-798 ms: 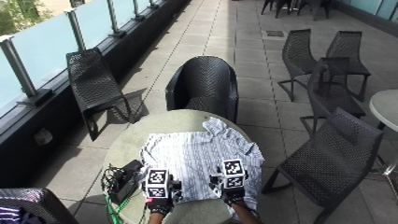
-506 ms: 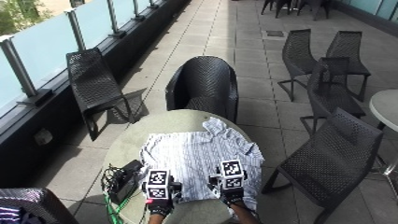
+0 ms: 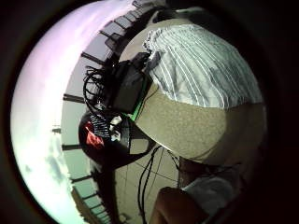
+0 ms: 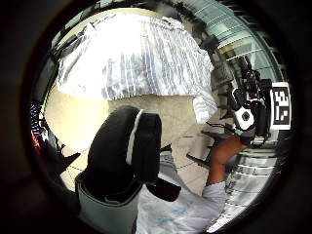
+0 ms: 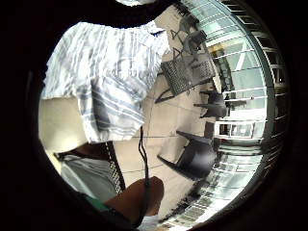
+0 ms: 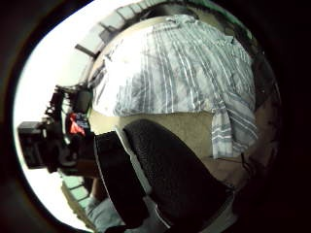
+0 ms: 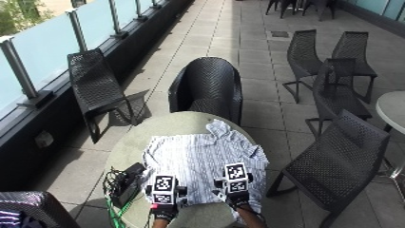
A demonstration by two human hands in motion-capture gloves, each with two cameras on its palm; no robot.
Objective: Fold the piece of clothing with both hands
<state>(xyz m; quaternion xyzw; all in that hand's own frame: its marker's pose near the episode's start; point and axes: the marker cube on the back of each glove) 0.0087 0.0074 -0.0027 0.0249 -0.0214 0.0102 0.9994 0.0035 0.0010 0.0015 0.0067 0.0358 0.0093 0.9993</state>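
Note:
A white shirt with grey stripes [image 7: 202, 156] lies spread flat on the round beige table [image 7: 158, 128]. Its collar points away from me, and one sleeve [image 6: 233, 126] hangs over the table's edge on my right. My left hand [image 7: 163, 208] hovers at the shirt's near hem on the left, and my right hand [image 7: 239, 199] at the same hem on the right. Neither holds cloth. The palm views look down on the shirt [image 4: 136, 53] from a short height. The left thumb [image 4: 122, 151] and right thumb [image 6: 170, 174] are in view, and the right hand [image 4: 246, 107] shows straight fingers.
A black box with tangled cables [image 7: 126, 183] sits on the table's left edge beside the shirt. Black wicker chairs stand around: one behind the table [image 7: 206, 85], one to the left [image 7: 95, 90], one at the right [image 7: 335, 166].

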